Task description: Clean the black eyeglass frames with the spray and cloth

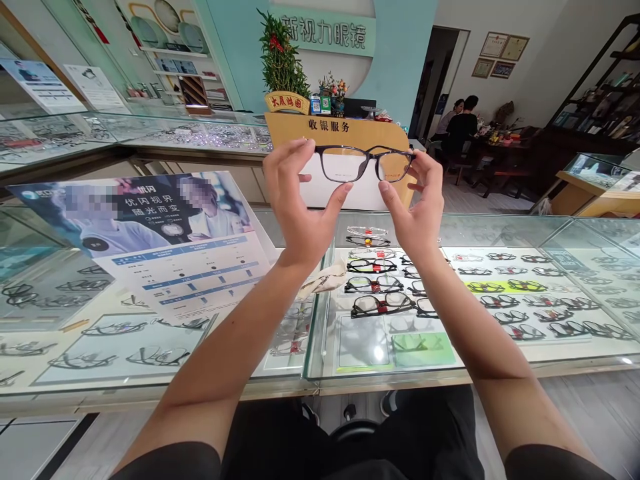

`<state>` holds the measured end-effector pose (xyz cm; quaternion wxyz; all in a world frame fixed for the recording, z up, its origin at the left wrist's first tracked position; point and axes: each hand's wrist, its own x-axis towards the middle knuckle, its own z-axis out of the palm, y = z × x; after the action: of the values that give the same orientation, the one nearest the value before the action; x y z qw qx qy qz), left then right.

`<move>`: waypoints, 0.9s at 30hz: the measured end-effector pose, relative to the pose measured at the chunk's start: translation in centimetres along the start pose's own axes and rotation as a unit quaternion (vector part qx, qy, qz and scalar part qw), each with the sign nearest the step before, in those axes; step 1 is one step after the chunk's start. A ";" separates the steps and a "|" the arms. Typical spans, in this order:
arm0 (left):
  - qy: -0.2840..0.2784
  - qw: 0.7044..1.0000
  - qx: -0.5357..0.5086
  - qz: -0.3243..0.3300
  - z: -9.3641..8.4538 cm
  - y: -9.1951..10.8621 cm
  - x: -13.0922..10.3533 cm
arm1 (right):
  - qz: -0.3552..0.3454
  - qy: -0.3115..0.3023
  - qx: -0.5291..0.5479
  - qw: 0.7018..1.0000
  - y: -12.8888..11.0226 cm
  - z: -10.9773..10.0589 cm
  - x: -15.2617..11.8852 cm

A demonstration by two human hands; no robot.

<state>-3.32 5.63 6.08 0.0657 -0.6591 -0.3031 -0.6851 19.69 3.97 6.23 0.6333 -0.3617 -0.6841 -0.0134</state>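
Observation:
Black-framed eyeglasses (pixel 369 155) are held up in front of me, above the glass display case, their lenses roughly level. My left hand (pixel 303 200) is closed on the left end of the frame, with the thumb below the left lens. On the other side, my right hand (pixel 415 200) grips the right end, its thumb tip by the lower rim of the right lens. Small print shows on both lenses. Below the hands, a crumpled pale cloth (pixel 325 279) lies on the glass.
A glass display case (pixel 320 363) with rows of eyeglasses spans the front. A printed advertising board (pixel 200 240) stands on its left part. Beyond is a yellow counter (pixel 290 133) with a plant (pixel 283 60). Two people (pixel 463 120) sit at a table far right.

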 end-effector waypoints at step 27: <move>0.011 0.996 -0.043 -0.083 1.3 -1.3 -0.6 | 0.015 0.028 0.175 0.984 -2.7 0.1 0.6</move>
<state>-2.73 7.18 5.03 -0.0162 -0.6260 -0.3265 -0.7080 18.24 2.33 7.92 0.7056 -0.2550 -0.6527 0.1054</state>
